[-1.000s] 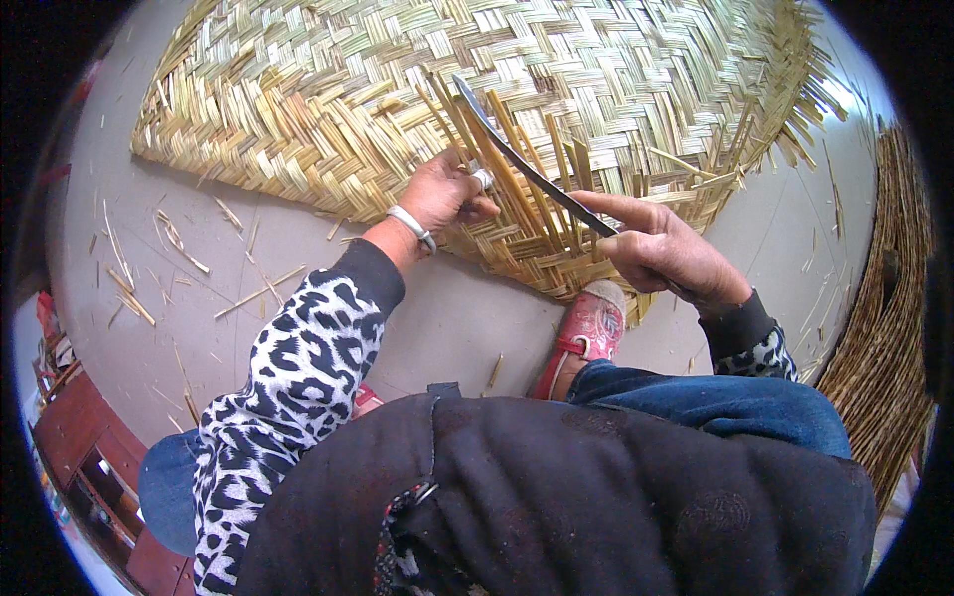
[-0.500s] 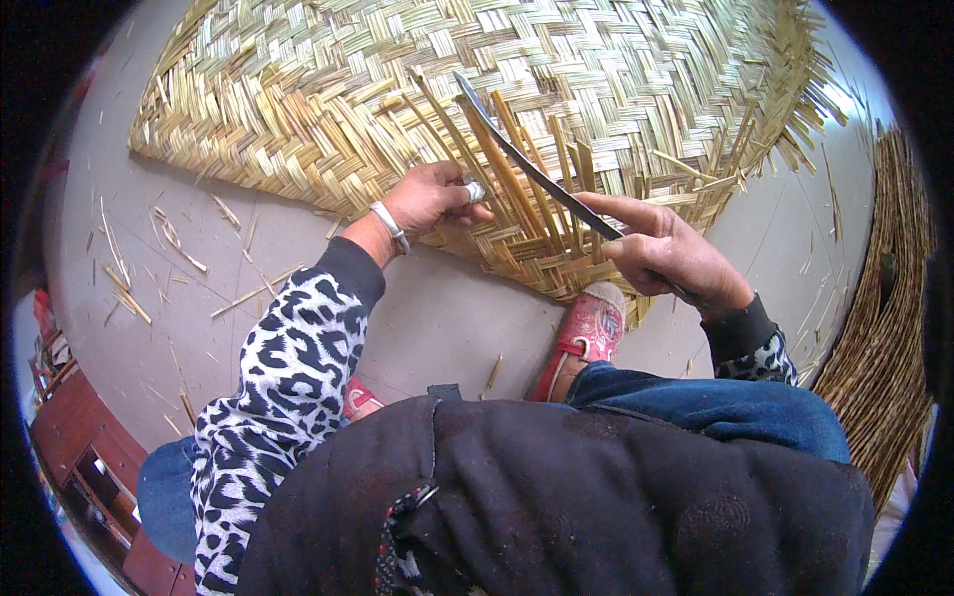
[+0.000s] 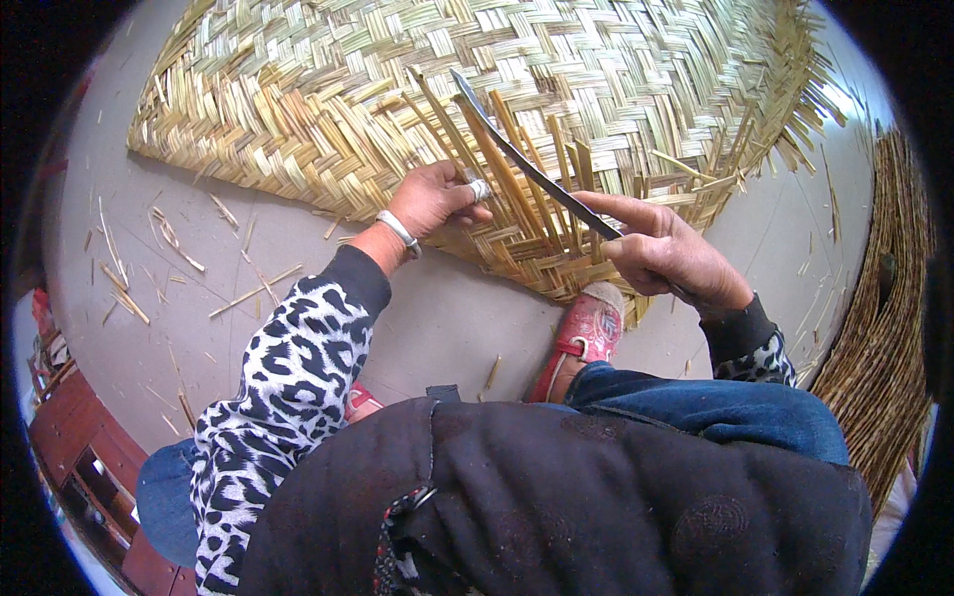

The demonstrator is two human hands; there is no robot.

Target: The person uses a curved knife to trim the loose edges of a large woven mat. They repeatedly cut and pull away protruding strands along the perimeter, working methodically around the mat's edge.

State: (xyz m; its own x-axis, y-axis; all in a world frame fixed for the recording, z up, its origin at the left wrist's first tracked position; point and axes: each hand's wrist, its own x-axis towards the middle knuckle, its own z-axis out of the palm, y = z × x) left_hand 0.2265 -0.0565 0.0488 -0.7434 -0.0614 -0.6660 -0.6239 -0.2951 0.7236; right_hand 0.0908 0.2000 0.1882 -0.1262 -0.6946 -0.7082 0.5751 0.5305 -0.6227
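A large woven straw mat (image 3: 298, 119) covers the floor ahead of me, with several loose strips (image 3: 497, 169) standing up out of its near edge. At that edge, left of the strips, my left hand (image 3: 442, 202) is closed in a pinch, with white wrapping round one finger; whatever lies between its fingertips is hidden. My right hand (image 3: 666, 253) grips a long, curved, dark blade (image 3: 532, 169), forefinger stretched along its back. The blade slants up to the left, across the upright strips. The grip end is hidden in my palm.
My red shoe (image 3: 586, 343) touches the mat's near edge. Straw scraps (image 3: 124, 293) lie scattered on the grey floor (image 3: 447, 328). A bundle of long brown stalks (image 3: 870, 338) lies at the right. Red-brown wooden furniture (image 3: 84, 437) stands at the lower left.
My left hand has shifted very slightly along the mat's edge. The right hand, the blade and the strips look nearly unmoved.
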